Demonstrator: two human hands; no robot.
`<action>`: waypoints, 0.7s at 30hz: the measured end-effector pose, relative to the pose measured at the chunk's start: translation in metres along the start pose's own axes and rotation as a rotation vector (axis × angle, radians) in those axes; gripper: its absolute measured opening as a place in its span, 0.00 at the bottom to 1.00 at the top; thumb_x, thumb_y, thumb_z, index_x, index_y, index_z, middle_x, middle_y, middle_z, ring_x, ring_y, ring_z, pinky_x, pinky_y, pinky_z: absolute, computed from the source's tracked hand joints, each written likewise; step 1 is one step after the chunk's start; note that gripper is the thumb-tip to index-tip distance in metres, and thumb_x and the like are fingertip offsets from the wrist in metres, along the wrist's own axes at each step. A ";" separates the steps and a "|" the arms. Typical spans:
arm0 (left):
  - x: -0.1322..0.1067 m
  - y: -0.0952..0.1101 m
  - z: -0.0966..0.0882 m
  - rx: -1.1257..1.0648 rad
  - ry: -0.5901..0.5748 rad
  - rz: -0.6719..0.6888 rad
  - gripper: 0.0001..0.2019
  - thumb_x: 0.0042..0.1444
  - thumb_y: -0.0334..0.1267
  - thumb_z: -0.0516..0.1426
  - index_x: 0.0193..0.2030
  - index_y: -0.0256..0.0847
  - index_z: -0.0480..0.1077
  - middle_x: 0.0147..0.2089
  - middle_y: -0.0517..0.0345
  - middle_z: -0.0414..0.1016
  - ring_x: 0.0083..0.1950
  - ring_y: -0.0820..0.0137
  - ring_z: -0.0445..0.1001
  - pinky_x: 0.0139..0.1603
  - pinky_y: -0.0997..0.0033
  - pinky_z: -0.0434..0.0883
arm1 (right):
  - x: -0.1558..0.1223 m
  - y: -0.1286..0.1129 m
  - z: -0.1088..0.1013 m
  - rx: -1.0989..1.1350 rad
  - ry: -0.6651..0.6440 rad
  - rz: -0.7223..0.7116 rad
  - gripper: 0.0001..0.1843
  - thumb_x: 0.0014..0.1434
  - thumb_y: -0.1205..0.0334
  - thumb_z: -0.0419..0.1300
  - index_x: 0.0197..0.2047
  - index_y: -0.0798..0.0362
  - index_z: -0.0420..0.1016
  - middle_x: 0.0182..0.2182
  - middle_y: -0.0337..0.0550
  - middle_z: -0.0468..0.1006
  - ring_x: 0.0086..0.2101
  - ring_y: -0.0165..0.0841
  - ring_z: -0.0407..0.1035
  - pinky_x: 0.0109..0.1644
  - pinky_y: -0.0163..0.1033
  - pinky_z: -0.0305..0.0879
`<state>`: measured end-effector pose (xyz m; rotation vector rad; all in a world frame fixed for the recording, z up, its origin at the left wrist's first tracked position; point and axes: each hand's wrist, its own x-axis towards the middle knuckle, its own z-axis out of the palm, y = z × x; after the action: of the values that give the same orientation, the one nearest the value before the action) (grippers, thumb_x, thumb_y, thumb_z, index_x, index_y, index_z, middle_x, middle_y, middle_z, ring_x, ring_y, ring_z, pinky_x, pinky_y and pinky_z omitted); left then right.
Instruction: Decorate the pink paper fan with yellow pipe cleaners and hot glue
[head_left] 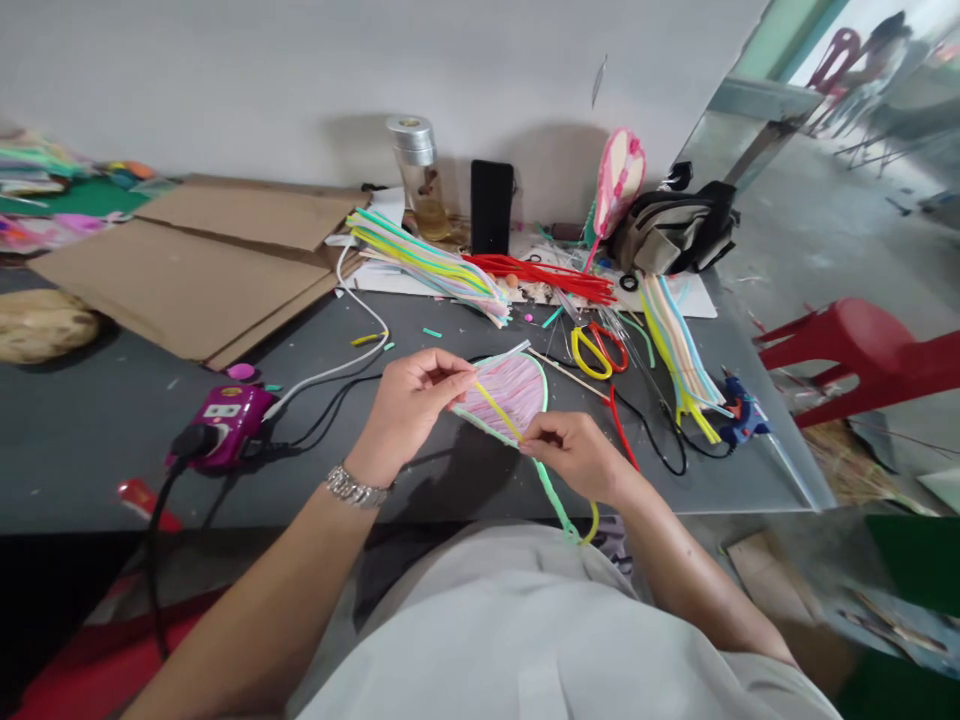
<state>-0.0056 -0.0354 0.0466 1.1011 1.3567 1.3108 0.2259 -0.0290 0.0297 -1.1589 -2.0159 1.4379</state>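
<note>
Pink-striped fan-shaped pipe-cleaner frame (506, 395), held above the dark grey tabletop (225, 500). We see its pink weave filled in, with a yellow chenille stem (491, 408) crossing it and green stem ends (556, 505) hanging loose. Left hand (409, 405): fingers and thumb closed on the frame's rim. Right hand (574, 455): fingertips pinched together on the yellow stem.

I see the left hand (409, 415) and right hand (574, 455) pinching what looks like a pink pipe-cleaner fan (506, 395) over the bench (105, 430). Yellow-handled scissors (591, 352) lie just beyond.
</note>
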 end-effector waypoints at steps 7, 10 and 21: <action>-0.001 -0.003 0.004 0.012 0.019 0.027 0.08 0.51 0.40 0.68 0.33 0.39 0.78 0.26 0.59 0.75 0.28 0.72 0.71 0.29 0.73 0.67 | 0.014 -0.005 0.015 -0.052 0.296 -0.148 0.07 0.63 0.59 0.63 0.42 0.51 0.79 0.28 0.36 0.74 0.27 0.28 0.62 0.34 0.35 0.56; 0.001 -0.004 0.005 -0.003 0.046 0.037 0.08 0.50 0.41 0.68 0.33 0.39 0.78 0.25 0.60 0.75 0.28 0.71 0.71 0.30 0.72 0.68 | 0.019 -0.008 0.019 -0.072 0.227 -0.224 0.09 0.63 0.63 0.60 0.31 0.52 0.75 0.26 0.36 0.74 0.28 0.28 0.63 0.35 0.35 0.57; 0.003 0.000 0.003 -0.086 0.076 0.007 0.08 0.47 0.38 0.70 0.31 0.39 0.77 0.24 0.62 0.74 0.27 0.74 0.69 0.28 0.74 0.65 | 0.019 -0.009 0.014 0.032 0.171 -0.147 0.09 0.61 0.60 0.61 0.30 0.53 0.76 0.25 0.34 0.72 0.28 0.26 0.60 0.34 0.33 0.56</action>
<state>-0.0032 -0.0317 0.0466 1.0075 1.3403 1.4155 0.2019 -0.0227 0.0300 -1.0590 -1.9107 1.2508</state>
